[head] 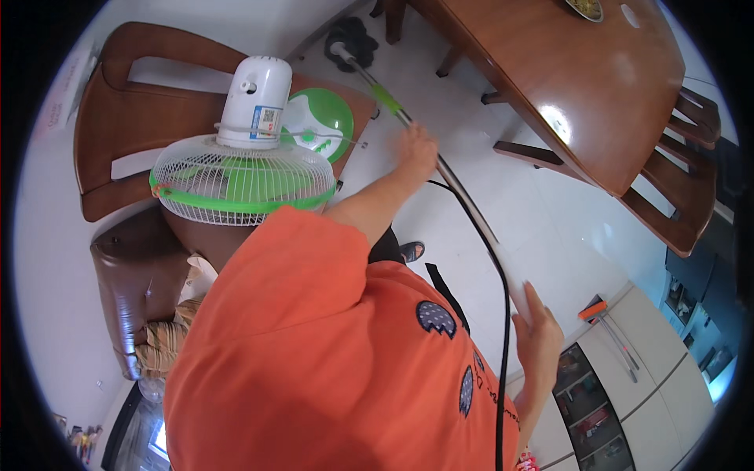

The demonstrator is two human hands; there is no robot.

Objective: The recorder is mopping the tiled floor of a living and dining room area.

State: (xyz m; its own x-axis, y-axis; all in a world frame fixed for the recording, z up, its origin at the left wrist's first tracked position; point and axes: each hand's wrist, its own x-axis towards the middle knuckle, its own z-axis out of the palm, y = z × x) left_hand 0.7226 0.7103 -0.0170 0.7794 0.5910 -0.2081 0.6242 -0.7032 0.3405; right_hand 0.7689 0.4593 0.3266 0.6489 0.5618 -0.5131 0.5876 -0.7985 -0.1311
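A mop with a steel pole (pixel 465 188) and a green collar runs diagonally from upper left to lower right. Its dark, fluffy head (pixel 365 50) rests on the floor near the wall, between a wooden chair and the table. My left hand (pixel 418 154) is closed round the pole below the green collar, slightly blurred. Nearer my body, my right hand (pixel 539 329) holds the pale upper end of the pole, thumb and fingers on either side. A black cable (pixel 502 318) hangs alongside the pole and partly overlaps it.
A white and green electric fan (pixel 244 182) lies on a wooden chair (pixel 147 112) at left. The wooden dining table (pixel 565 76) and more chairs (pixel 677 176) stand at right. A brown leather sofa (pixel 115 294), a low cabinet (pixel 636 353) and an orange brush (pixel 592 310) are nearby.
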